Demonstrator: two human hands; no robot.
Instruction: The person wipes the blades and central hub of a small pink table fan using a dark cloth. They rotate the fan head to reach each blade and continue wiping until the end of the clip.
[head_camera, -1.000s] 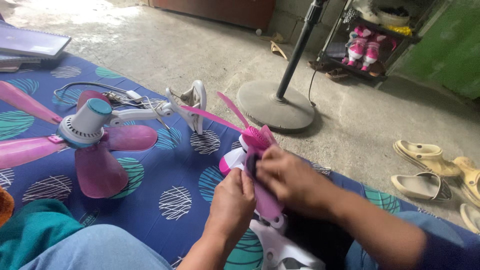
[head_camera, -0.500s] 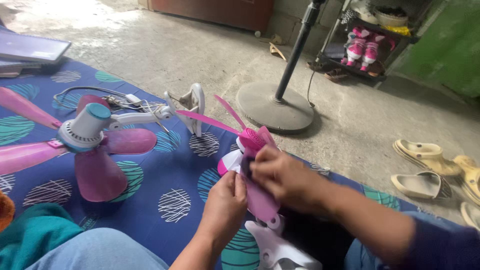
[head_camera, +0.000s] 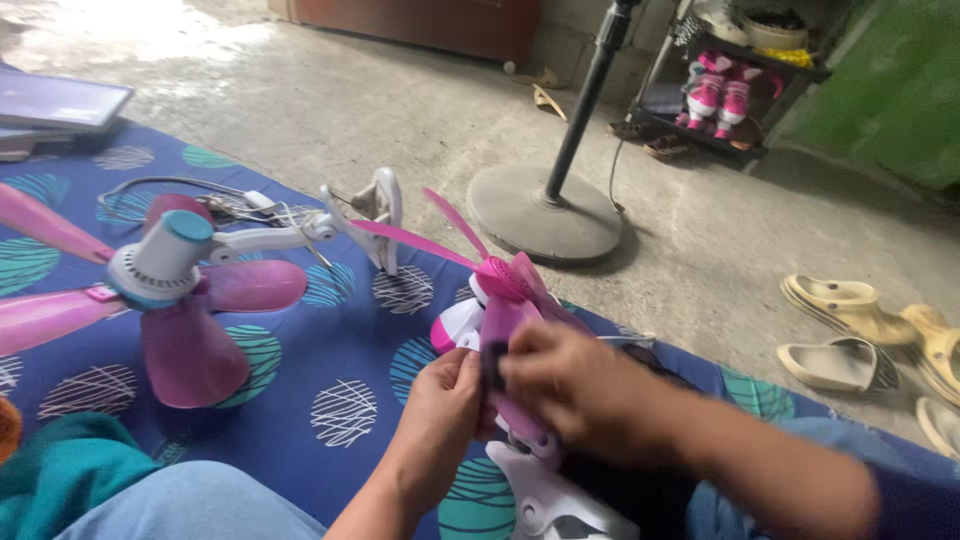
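Seen from above, looking down at two bare hands working on a small pink clip fan (head_camera: 505, 300) at about 6 o'clock, low and centre. Partly hidden: lower fan body covered by both hands, its white clip base (head_camera: 545, 495) cut off at the bottom edge. Blurred by motion: right hand (head_camera: 575, 385), with a dark strip under its fingertips that cannot be made out. Left hand (head_camera: 440, 405) curled closed, fingers pinching the fan's near pink blade from the 9 o'clock side. Right hand laid over the same blade from 3 o'clock, fingers bent and pressed onto it; a full grip cannot be confirmed.

Fan itself: bright pink ribbed hub, white and pink motor housing, thin pink blades sticking up toward 11 and 12 o'clock.

At 9 o'clock, well apart, a second clip fan (head_camera: 165, 265) lying flat: white motor with teal cap, broad pink blades, white arm ending in a clip (head_camera: 375, 215), tangled cord (head_camera: 215, 200) beside it. All resting on a blue mat (head_camera: 330, 340) patterned with teal and white circles, spread over a bare concrete floor (head_camera: 380, 110). At 12 o'clock, round base of a standing fan (head_camera: 545, 210). At 1 o'clock, a shoe rack (head_camera: 725, 100) with pink shoes. At 3 o'clock, beige sandals (head_camera: 850, 335).
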